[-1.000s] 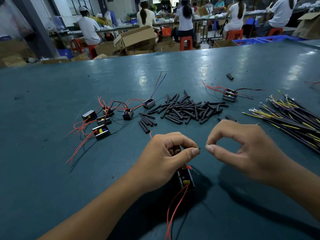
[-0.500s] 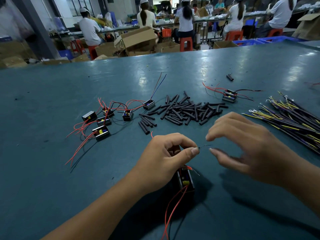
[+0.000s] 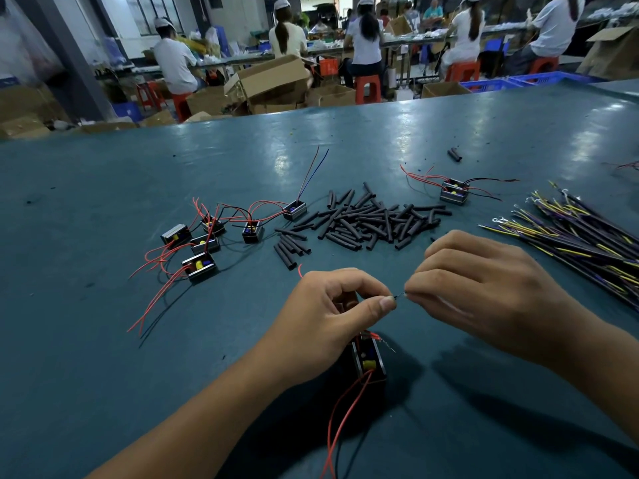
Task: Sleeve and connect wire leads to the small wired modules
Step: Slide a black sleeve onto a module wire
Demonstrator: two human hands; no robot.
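My left hand (image 3: 332,305) pinches a thin dark wire lead (image 3: 400,295) between thumb and forefinger. My right hand (image 3: 484,288) pinches the other end of that lead, fingertips almost touching the left thumb. Below the left hand sits a small black module (image 3: 368,361) with a yellow part and red leads trailing toward me. A heap of black sleeve tubes (image 3: 373,219) lies beyond the hands. Several more modules (image 3: 204,243) with red wires lie at the left. One module (image 3: 454,191) lies at the far right.
A bundle of dark and yellow wires (image 3: 581,240) with ring terminals lies at the right. The work surface is a teal table (image 3: 103,340). Two stray tubes (image 3: 454,154) lie farther back. Beyond the table edge, people sit at benches among cardboard boxes.
My right hand had spread its fingers and let go half a second ago; now it has closed again and pinches the lead tip. The left hand stayed put.
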